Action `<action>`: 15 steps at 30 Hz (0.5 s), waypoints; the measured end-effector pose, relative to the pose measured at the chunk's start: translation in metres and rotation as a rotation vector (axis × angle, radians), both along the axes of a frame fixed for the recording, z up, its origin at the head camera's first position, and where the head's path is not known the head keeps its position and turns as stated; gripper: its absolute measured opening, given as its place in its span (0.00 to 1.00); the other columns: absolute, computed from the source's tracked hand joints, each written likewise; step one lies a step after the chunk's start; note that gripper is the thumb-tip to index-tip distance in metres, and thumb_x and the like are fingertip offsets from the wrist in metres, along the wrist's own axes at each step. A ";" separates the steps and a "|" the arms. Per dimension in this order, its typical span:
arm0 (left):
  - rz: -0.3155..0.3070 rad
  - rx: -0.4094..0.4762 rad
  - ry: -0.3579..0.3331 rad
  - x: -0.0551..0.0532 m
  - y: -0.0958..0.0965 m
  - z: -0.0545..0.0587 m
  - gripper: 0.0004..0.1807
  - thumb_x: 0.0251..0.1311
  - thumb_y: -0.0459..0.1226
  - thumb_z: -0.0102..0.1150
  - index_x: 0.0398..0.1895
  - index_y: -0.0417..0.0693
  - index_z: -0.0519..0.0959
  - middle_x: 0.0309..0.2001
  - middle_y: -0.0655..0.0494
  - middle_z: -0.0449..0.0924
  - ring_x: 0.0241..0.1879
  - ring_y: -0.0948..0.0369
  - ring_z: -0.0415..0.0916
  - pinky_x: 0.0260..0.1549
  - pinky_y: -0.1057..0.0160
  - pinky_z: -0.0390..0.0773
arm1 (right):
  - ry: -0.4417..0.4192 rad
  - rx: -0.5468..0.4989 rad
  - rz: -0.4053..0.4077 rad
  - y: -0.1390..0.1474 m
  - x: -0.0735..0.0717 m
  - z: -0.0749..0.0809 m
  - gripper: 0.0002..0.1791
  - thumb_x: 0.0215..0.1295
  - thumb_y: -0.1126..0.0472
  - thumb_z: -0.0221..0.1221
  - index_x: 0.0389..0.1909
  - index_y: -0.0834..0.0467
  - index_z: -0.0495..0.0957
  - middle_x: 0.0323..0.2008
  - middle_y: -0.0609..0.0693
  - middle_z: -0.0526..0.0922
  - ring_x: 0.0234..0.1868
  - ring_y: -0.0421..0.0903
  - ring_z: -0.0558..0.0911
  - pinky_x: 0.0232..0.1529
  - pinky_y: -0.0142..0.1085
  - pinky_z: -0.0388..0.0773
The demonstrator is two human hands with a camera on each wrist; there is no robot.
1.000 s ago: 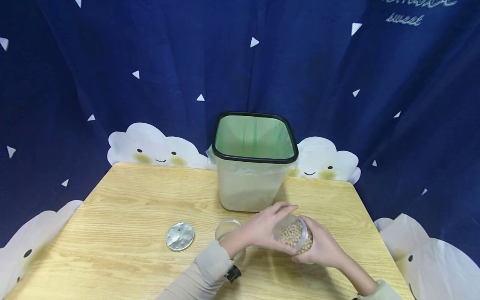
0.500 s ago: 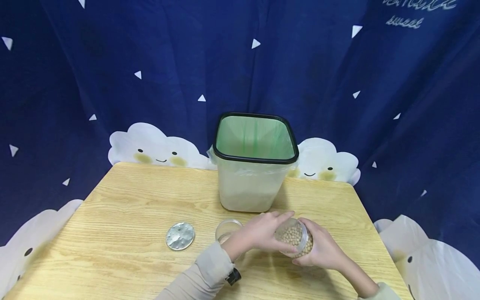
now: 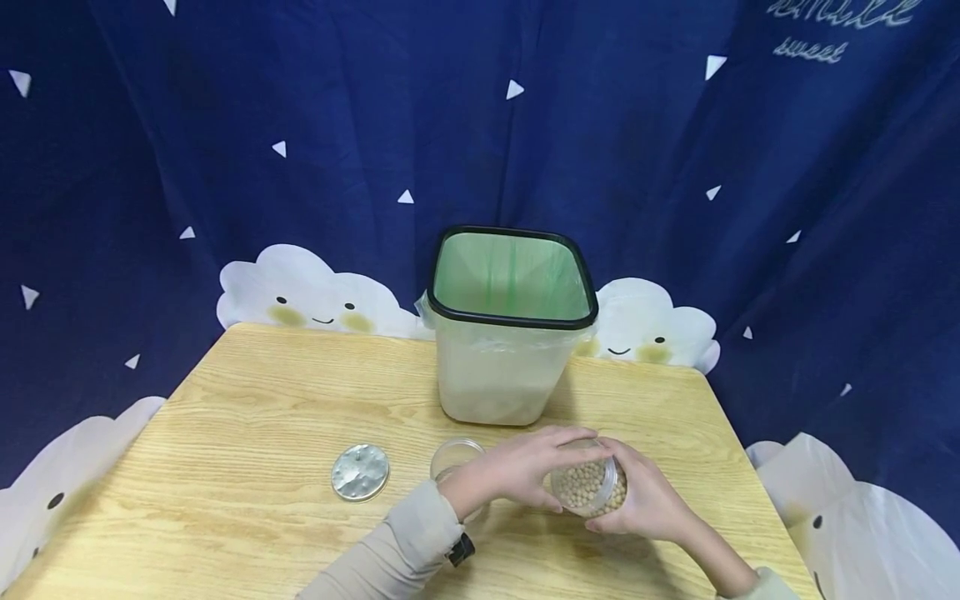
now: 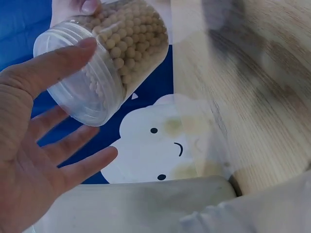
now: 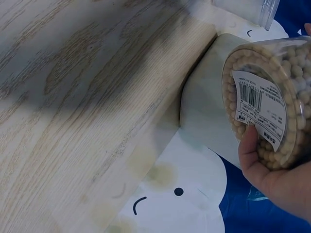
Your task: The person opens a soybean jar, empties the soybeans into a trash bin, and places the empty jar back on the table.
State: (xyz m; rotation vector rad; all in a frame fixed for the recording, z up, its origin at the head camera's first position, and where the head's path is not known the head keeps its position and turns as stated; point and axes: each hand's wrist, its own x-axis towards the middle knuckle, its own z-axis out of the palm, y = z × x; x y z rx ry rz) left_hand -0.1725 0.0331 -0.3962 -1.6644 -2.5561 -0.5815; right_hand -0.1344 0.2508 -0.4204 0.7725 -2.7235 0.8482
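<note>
Right hand (image 3: pixel 648 502) grasping a tilted jar of beige pellets (image 3: pixel 588 487), left hand (image 3: pixel 525 467) loose at its lid.
The jar is held over the near right of the wooden table (image 3: pixel 262 417), nearer than the lined bin (image 3: pixel 516 320); the left fingers are spread, not gripping, the thumb by the clear plastic lid (image 4: pixel 77 104). Handling that lid seems the step in hand; the next move likely calls for a steady right-hand hold while the left fingers close round the rim.

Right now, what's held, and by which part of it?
The jar, by its base end, in the right grip. The left grip is at the other end, fingers spread.
</note>
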 end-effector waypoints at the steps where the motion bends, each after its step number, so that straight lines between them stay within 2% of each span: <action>1: 0.019 0.011 0.016 0.000 0.001 -0.001 0.51 0.40 0.49 0.71 0.69 0.56 0.55 0.63 0.51 0.61 0.59 0.60 0.63 0.56 0.68 0.62 | 0.000 0.004 -0.003 0.000 0.000 0.000 0.55 0.17 0.52 0.77 0.55 0.62 0.67 0.43 0.50 0.77 0.38 0.43 0.77 0.35 0.37 0.77; 4: 0.095 0.048 0.027 0.002 0.002 -0.003 0.50 0.42 0.58 0.66 0.68 0.50 0.57 0.54 0.50 0.72 0.48 0.62 0.73 0.46 0.71 0.71 | -0.009 0.016 -0.021 0.000 0.001 0.000 0.54 0.17 0.50 0.77 0.55 0.63 0.67 0.43 0.50 0.77 0.39 0.44 0.77 0.35 0.38 0.76; 7: 0.162 0.075 0.034 0.003 0.004 -0.005 0.51 0.43 0.64 0.60 0.67 0.46 0.58 0.44 0.52 0.79 0.37 0.65 0.77 0.34 0.72 0.75 | -0.005 0.038 -0.032 0.000 0.002 0.000 0.55 0.18 0.49 0.77 0.55 0.65 0.66 0.44 0.52 0.76 0.39 0.45 0.76 0.35 0.39 0.76; 10: 0.171 0.057 0.009 0.004 0.004 -0.005 0.55 0.40 0.65 0.61 0.70 0.51 0.52 0.52 0.51 0.74 0.45 0.63 0.75 0.40 0.69 0.75 | 0.006 0.037 -0.019 0.000 0.002 0.000 0.54 0.19 0.49 0.77 0.54 0.65 0.66 0.43 0.52 0.76 0.38 0.45 0.77 0.35 0.39 0.76; 13: 0.099 0.010 -0.044 0.004 0.005 -0.003 0.58 0.37 0.58 0.68 0.71 0.59 0.46 0.67 0.49 0.55 0.61 0.58 0.61 0.53 0.62 0.67 | 0.007 0.020 -0.008 0.001 0.002 0.000 0.53 0.19 0.51 0.77 0.54 0.63 0.67 0.43 0.51 0.77 0.38 0.45 0.77 0.35 0.38 0.76; 15: 0.042 -0.020 -0.062 0.004 0.005 -0.002 0.58 0.37 0.52 0.72 0.71 0.62 0.46 0.70 0.50 0.47 0.65 0.57 0.52 0.58 0.61 0.61 | 0.012 0.016 0.001 0.001 0.002 0.000 0.54 0.19 0.51 0.77 0.55 0.63 0.66 0.44 0.52 0.77 0.39 0.45 0.77 0.35 0.38 0.77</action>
